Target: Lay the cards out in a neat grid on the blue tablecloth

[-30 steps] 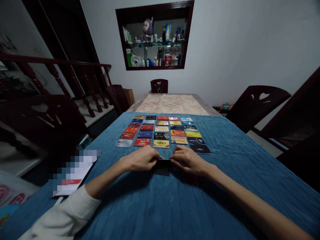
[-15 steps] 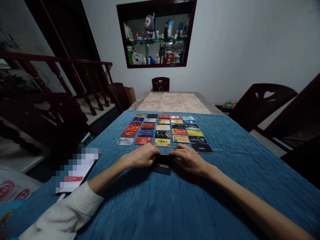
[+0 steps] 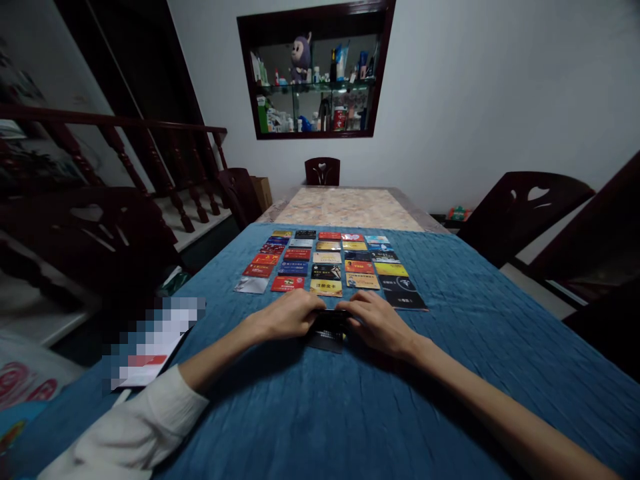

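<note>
My left hand (image 3: 295, 313) and my right hand (image 3: 377, 322) meet over the near middle of the cloth. Their fingers are closed on the two ends of a thin dark card (image 3: 332, 311), whose upper edge faces me. Just below it a black card (image 3: 326, 341) with pale print shows, partly covered by the fingers; whether the two touch, I cannot tell. Beyond my hands, several colourful cards lie flat in rows. Nearest are a gold card (image 3: 326, 287), a red card (image 3: 288, 284), a silver card (image 3: 251, 285) and a black card (image 3: 400, 298) at the right.
A blue cloth (image 3: 280, 413) covers the near table, with a bare patterned tabletop (image 3: 350, 207) beyond. At the left edge lies a tablet-like device (image 3: 160, 347), its screen blurred out. Dark wooden chairs (image 3: 525, 210) stand around. A plastic bag (image 3: 30, 373) is at the lower left.
Both hands keep their hold on the thin dark card and have barely shifted. The whole view has moved slightly, and the rows of cards look unchanged.
</note>
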A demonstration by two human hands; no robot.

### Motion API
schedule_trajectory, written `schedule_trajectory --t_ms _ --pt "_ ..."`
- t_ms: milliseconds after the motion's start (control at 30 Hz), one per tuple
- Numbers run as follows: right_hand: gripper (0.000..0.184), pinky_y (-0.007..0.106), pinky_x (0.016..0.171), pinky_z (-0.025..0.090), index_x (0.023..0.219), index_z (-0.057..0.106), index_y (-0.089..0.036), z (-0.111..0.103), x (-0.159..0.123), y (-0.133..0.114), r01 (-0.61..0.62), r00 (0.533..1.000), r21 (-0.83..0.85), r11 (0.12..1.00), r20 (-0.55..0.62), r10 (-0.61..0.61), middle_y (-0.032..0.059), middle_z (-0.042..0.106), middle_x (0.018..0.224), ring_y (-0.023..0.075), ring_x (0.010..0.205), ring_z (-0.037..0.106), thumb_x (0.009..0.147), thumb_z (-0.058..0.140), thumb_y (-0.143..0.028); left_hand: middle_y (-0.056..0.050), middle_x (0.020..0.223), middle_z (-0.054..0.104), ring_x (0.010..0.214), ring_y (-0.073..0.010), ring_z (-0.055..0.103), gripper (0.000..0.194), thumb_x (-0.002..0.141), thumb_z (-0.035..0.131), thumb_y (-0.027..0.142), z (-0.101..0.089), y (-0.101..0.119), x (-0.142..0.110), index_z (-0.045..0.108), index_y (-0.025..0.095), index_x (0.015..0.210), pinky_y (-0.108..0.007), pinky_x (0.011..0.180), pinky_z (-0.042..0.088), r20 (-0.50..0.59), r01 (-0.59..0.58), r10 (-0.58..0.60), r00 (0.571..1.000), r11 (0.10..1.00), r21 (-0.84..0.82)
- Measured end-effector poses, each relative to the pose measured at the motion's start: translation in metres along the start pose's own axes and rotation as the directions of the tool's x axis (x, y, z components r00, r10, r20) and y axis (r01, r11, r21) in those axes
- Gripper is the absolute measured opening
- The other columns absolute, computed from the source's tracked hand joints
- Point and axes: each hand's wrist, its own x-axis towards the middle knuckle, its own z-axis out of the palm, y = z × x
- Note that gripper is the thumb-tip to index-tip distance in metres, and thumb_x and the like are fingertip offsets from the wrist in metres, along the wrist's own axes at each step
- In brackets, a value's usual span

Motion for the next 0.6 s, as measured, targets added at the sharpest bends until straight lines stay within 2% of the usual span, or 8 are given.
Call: schedule_trajectory --t_ms 233,433,600 --pt "0.032 0.036 0.079 0.045 0.122 0.061 -0.020 0.0033 -0.0004 0.0017 0.025 0.999 -0.073 0.997 -0.021 -0.027 0.0059 0.068 0.087 0.0219 0.089 0.056 0.094 0.048 -0.012 -0.008 0.089 0.073 0.081 -0.0198 0.066 0.021 0.084 0.051 0.005 0.0051 0.0022 0.0017 0.068 0.015 0.089 -0.026 0.068 0.043 -0.082 0.033 -0.031 0.996 0.999 0.017" --pt "0.032 0.042 0.087 0.043 0.123 0.061 -0.018 0.0052 -0.0001 0.0026 0.012 0.998 -0.179 0.984 -0.054 -0.022 0.0109 0.068 0.102 0.0253 0.097 0.055 0.093 0.053 -0.018 -0.009 0.095 0.074 0.086 -0.0198 0.067 0.022 0.088 0.049 0.007 0.0067 -0.0013 0.0055 0.069 0.015 0.092 -0.028 0.075 0.047 -0.167 0.057 -0.061 0.984 0.998 -0.026" --pt "0.034 0.044 0.089 0.043 0.125 0.058 -0.016 0.0042 0.0001 -0.0005 -0.016 0.995 -0.231 0.973 -0.095 -0.006 0.0133 0.066 0.109 0.0277 0.100 0.054 0.091 0.059 -0.023 -0.011 0.099 0.075 0.089 -0.0215 0.068 0.022 0.089 0.049 0.007 0.0067 -0.0020 0.0062 0.069 0.014 0.094 -0.030 0.079 0.049 -0.190 0.076 -0.084 0.978 0.996 -0.049"
